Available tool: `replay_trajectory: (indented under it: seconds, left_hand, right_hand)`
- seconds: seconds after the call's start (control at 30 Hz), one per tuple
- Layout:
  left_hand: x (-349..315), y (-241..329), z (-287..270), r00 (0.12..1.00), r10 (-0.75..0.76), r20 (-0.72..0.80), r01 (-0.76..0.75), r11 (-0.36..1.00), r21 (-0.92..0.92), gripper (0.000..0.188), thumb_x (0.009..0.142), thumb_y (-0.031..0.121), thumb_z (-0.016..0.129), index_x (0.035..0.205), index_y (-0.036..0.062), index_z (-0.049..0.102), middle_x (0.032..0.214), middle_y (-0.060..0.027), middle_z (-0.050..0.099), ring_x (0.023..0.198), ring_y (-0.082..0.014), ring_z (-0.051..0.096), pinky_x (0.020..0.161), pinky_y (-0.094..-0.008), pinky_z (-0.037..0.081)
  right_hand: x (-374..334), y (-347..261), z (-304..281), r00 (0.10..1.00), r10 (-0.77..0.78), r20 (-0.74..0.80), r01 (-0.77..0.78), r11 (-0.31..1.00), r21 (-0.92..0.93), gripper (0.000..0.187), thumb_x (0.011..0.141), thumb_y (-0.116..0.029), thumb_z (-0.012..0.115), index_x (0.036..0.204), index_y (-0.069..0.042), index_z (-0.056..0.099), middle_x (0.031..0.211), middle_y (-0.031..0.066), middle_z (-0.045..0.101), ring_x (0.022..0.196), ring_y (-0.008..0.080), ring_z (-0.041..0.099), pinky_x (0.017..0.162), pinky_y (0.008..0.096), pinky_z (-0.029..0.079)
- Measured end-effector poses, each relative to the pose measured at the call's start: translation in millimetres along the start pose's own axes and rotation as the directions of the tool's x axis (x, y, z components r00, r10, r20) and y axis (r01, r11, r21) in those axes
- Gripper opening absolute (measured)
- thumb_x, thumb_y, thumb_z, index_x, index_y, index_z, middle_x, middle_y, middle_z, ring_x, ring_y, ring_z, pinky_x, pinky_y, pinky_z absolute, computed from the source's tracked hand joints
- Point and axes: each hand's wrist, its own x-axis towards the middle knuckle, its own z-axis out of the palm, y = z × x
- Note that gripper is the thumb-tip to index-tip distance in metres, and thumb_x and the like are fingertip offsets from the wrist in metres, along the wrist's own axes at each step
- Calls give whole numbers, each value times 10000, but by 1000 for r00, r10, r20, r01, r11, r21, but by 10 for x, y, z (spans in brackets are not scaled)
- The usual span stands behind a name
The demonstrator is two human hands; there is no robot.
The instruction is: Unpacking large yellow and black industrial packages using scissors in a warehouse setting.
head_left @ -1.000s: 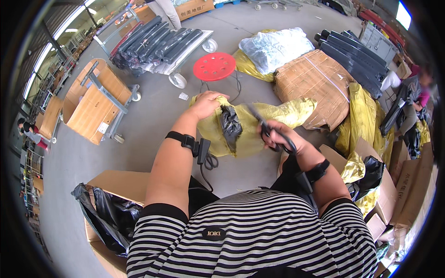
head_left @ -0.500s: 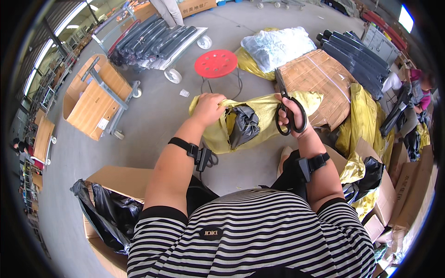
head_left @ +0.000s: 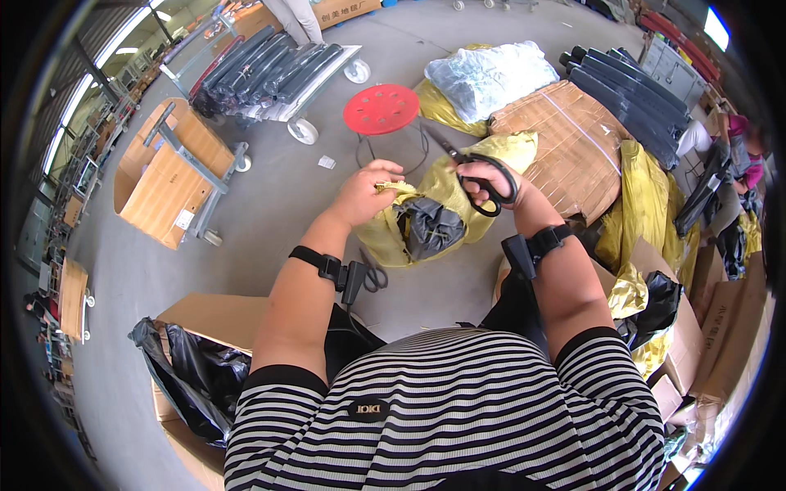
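Observation:
A yellow woven sack lies in front of me with a torn opening. Dark grey plastic wrapping shows through that gap. My left hand is closed on the sack's edge at the left of the opening. In my right hand is a pair of scissors with black handles, blades pointing up and left above the sack. The fingers wrap round the handle loops. What lies deeper in the sack is hidden. Dark looped handles, apparently of another pair of scissors, lie on the floor by my left wrist.
A red round stool stands just beyond the sack. At right are a strapped cardboard package and yellow sacking. An open carton with black plastic sits at lower left. Beyond are a loaded trolley and a seated person.
My right hand with the scissors has moved left and slightly up, and the blades tilt further left. The sack has bunched together and its right end has shifted left. My left hand stays at its edge.

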Motion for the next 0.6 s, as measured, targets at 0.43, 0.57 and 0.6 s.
replay_trajectory:
  seconds: [0.43, 0.57, 0.6]
  left_hand:
    - [-246, -1, 100, 779, 25, -626, 577, 360, 733, 300, 818, 256, 618, 987, 8, 614, 1198, -250, 552, 1083, -389, 549, 898, -430, 467]
    - [-39, 211, 72, 909, -179, -377, 409, 558, 722, 246, 831, 174, 577, 994, -8, 605, 1036, -251, 618, 950, -422, 588, 815, -454, 487]
    - [-20, 252, 54, 911, -176, -373, 405, 552, 729, 246, 831, 174, 577, 994, -8, 605, 1036, -251, 618, 950, -422, 588, 815, -454, 487]
  right_hand:
    - [224, 141, 125, 978, -136, -160, 155, 982, 107, 425, 846, -234, 627, 1164, 36, 544, 613, 3, 474, 482, 107, 444, 476, 250, 378]
    - [326, 132, 157, 974, -152, -170, 169, 982, 90, 384, 830, -214, 641, 1123, 19, 554, 616, 11, 487, 461, 109, 451, 447, 249, 384]
    - [353, 122, 152, 974, -151, -170, 171, 979, 108, 371, 829, -207, 642, 1114, 14, 556, 613, 10, 483, 462, 108, 451, 437, 248, 376]
